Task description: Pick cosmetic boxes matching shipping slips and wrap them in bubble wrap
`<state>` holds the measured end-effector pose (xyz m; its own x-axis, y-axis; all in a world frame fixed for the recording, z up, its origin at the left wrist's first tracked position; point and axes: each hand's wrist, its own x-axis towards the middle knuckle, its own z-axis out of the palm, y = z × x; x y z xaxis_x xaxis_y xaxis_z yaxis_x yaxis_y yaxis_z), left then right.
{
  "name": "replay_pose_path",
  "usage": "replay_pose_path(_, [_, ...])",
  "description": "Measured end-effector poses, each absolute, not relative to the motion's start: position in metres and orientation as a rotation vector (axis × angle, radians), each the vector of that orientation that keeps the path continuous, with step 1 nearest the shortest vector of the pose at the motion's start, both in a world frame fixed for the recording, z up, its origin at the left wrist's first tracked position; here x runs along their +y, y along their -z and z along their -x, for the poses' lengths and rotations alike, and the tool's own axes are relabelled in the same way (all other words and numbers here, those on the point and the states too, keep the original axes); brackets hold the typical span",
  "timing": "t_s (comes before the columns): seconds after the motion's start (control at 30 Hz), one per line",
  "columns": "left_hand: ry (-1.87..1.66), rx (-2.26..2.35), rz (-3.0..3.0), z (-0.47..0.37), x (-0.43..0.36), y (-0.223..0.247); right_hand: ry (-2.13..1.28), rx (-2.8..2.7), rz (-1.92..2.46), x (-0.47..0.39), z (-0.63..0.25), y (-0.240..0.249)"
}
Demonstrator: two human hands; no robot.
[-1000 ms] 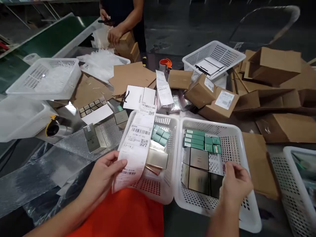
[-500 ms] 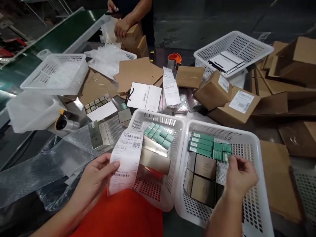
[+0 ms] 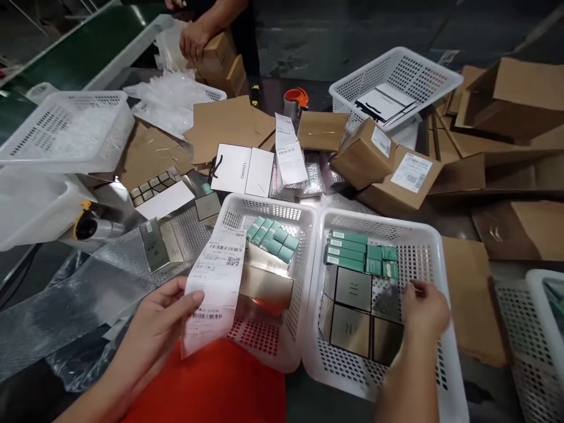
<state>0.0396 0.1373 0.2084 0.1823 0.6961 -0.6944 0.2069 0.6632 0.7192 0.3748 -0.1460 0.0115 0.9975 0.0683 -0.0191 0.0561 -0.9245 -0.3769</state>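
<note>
My left hand (image 3: 165, 317) pinches a long white printed label slip (image 3: 214, 288) between thumb and fingers. The slip hangs over the near left side of the left white basket (image 3: 308, 282), which holds small green boxes (image 3: 273, 238) and a gold box (image 3: 267, 286). Over the right side of the right white basket (image 3: 434, 258) is my right hand (image 3: 425, 311), its fingers curled together. What they hold, if anything, is hidden. Just beyond its fingertips sit small green boxes (image 3: 374, 258); larger dark-edged gold boxes (image 3: 351, 329) lie to its left.
A white paper bag (image 3: 235, 170) lies behind the baskets, beside another printed slip (image 3: 288, 150). Labelled cartons (image 3: 408, 182) and a basket of flat bags (image 3: 396, 64) stand at the back right. A tape dispenser (image 3: 94, 226) is at left. A co-worker's hand (image 3: 194, 41) rests on boxes.
The view has swung slightly right, so the scene sits farther left. My right hand has drawn a little away from the green boxes. My left hand still grips the label slip.
</note>
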Motion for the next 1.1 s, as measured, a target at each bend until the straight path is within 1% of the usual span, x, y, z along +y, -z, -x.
replay_pose_path(0.1, [-0.399,1.366,-0.845,-0.042,0.134,-0.206,-0.336,-0.298,2.797,-0.127,-0.381,-0.007])
replay_pose_path(0.17, [-0.391,1.357,-0.854,-0.043,0.133,-0.206,-0.457,-0.335,2.805,-0.118,-0.385,-0.003])
replay_pose_path(0.27, [-0.386,1.361,-0.874,-0.041,0.133,-0.207,-0.493,-0.247,2.79,-0.117,-0.386,-0.003])
replay_pose_path(0.37, [-0.403,1.386,-0.878,-0.038,0.134,-0.207,-0.379,-0.107,2.71,-0.131,-0.376,-0.017])
replay_pose_path(0.43, [-0.42,1.387,-0.873,-0.037,0.134,-0.207,-0.298,0.001,2.437,-0.142,-0.361,-0.037])
replay_pose_path(0.5, [-0.413,1.375,-0.868,-0.037,0.133,-0.206,-0.308,0.084,1.962,-0.148,-0.341,-0.061])
replay_pose_path(0.57, [-0.393,1.353,-0.858,-0.038,0.131,-0.205,-0.389,0.124,1.523,-0.148,-0.317,-0.084])
replay_pose_path(0.67, [-0.373,1.319,-0.855,-0.042,0.129,-0.205,-0.553,0.111,1.122,-0.137,-0.283,-0.104])
replay_pose_path(0.83, [-0.346,1.284,-0.904,-0.042,0.128,-0.206,-0.762,0.059,0.749,-0.109,-0.253,-0.106])
replay_pose_path(0.97, [-0.369,1.285,-0.917,-0.04,0.127,-0.207,-0.807,0.165,0.55,-0.094,-0.24,-0.105])
replay_pose_path(1.1, [-0.372,1.268,-0.951,-0.04,0.124,-0.208,-0.885,0.288,0.161,-0.082,-0.228,-0.107])
